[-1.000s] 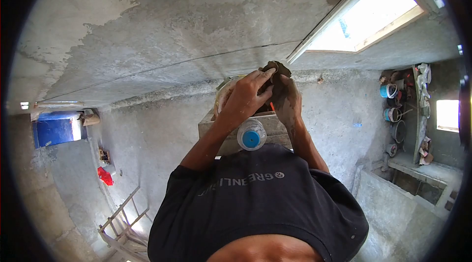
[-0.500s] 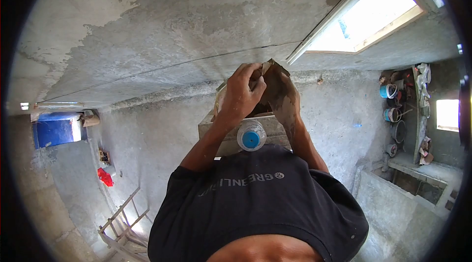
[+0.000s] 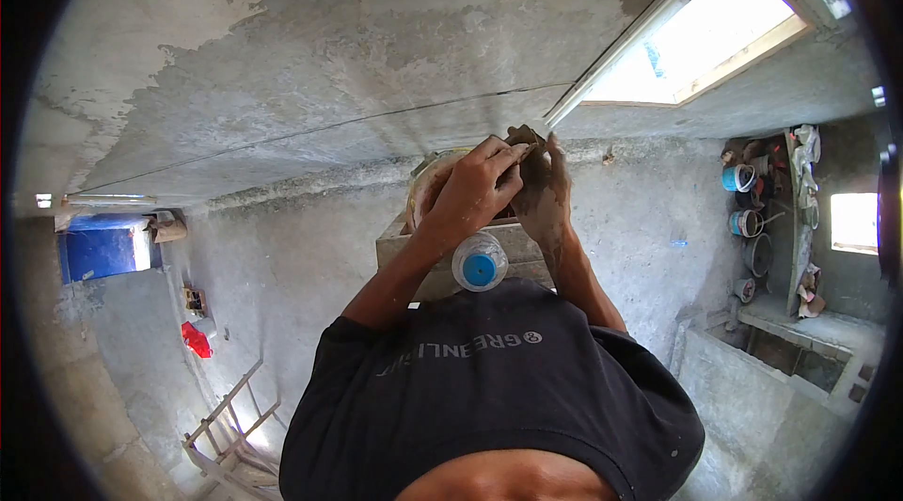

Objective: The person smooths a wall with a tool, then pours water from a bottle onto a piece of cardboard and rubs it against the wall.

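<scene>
While both hands are up in front of the chest, I log the work as mid-way, not finished. The left hand (image 3: 473, 192) has its fingers curled and pinched onto a brown wad (image 3: 524, 135). The right hand (image 3: 543, 192), smeared with grey-brown mud, closes on the same wad from the other side. Fingers of both hands are nearly closed with no real gap, thumbs hidden. I cannot tell if the wad is cloth, paper or clay. It sits at the fingertips, in the air, touching nothing but the hands.

Done, as I judge it: the wad is picked up and gripped two-handed. Left: whatever shaping or wringing it needs, then setting it somewhere. Nothing is put down yet.

Room and edges, quick:
- Below the left fingers is a bucket (image 3: 420, 189), its rim close under the knuckles. Its contents are hidden.
- The bucket stands on a wooden box (image 3: 406, 245), whose near edge lies below the wrists.
- Behind the wrists, toward the body, a bottle (image 3: 480, 266) with a blue cap stands upright, just beside both forearms. I judge it easy to knock on a pull-back.
- Just beyond the fingertips the pale window frame (image 3: 611, 51) ends, so there is little room forward.
- To the right of the right fingers, well apart, is a shelf (image 3: 800, 209) with pots.
- To the left of the left fingers is bare concrete with plenty of room. A ladder (image 3: 230, 416) lies far off, low and left.
</scene>
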